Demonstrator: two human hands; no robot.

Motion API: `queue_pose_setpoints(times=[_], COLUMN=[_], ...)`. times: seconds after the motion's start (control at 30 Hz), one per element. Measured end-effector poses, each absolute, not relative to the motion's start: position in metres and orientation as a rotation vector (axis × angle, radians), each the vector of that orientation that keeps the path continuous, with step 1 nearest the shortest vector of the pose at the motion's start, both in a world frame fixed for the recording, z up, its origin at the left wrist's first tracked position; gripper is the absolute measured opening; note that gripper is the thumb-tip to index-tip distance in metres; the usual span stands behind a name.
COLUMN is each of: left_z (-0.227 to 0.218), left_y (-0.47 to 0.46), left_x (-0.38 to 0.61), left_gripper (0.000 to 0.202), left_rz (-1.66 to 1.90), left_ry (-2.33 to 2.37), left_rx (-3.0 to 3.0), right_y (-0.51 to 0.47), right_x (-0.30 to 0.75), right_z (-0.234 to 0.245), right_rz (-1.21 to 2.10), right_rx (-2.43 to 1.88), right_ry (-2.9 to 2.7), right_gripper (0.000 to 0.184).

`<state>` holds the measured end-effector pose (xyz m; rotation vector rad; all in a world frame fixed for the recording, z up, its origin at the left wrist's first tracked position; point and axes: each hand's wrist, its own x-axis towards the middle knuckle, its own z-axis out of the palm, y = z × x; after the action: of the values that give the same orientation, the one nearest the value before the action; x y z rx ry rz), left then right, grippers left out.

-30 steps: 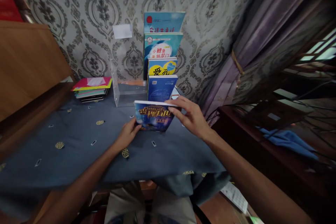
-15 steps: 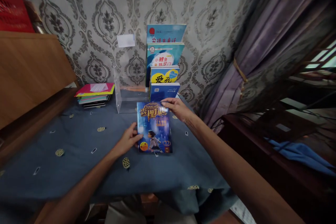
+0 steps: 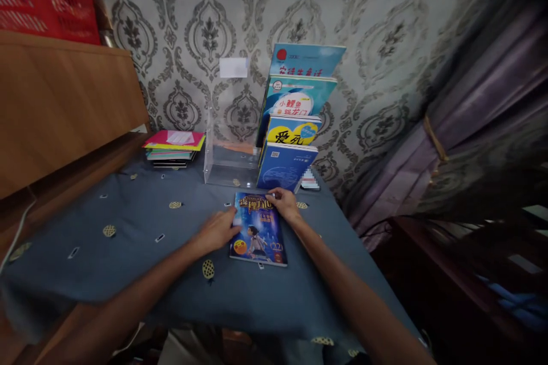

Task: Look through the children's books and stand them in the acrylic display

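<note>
A blue comic-style book (image 3: pixel 259 234) with gold Chinese lettering and a cartoon figure on its cover is low over the cloth-covered table, cover up. Its left edge is gripped by my left hand (image 3: pixel 220 229), the thumb lying on the cover. At the top right corner, my right hand (image 3: pixel 283 203) pinches the book. Just behind it stands a clear acrylic stepped rack (image 3: pixel 208 157). Several books fill the rack's right side in tiers, the front one a blue book (image 3: pixel 286 165) with a QR code. Whether the held book touches the cloth is hard to tell.
A stack of colourful booklets (image 3: pixel 173 148) lies to the rack's left. Beyond it are a wooden cabinet (image 3: pixel 72 102) and a red plastic basket (image 3: pixel 64 0). A patterned wall stands behind, with a tied purple curtain (image 3: pixel 428 142) at right. Dark blue cloth (image 3: pixel 141 262) covers the table.
The view has turned left, so the surroundings sit further right. The book has been lowered and tilted flatter toward the table, with both hands still on it.
</note>
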<state>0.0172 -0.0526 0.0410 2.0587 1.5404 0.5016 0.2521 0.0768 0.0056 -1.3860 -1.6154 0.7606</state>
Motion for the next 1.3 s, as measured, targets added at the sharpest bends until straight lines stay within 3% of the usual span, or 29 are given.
queue_pose_setpoints(times=[0.1, 0.33, 0.9, 1.3], left_z=[0.042, 0.017, 0.016, 0.018], left_y=[-0.043, -0.008, 0.037, 0.035], left_x=[0.021, 0.019, 0.082, 0.081], left_gripper=[0.032, 0.051, 0.050, 0.049], left_rz=[0.484, 0.496, 0.426, 0.375], left_ry=[1.697, 1.472, 1.138, 1.178], left_rx=[2.408, 2.531, 2.666, 2.664], right_y=[0.073, 0.069, 0.051, 0.026], right_x=[0.253, 0.262, 0.266, 0.270], right_z=[0.002, -0.004, -0.008, -0.001], right_rz=[0.694, 0.590, 0.513, 0.475], right_rx=[-1.399, -1.384, -1.308, -1.335], right_ry=[-1.623, -1.692, -1.790, -1.896], right_gripper=[0.019, 0.024, 0.038, 0.030])
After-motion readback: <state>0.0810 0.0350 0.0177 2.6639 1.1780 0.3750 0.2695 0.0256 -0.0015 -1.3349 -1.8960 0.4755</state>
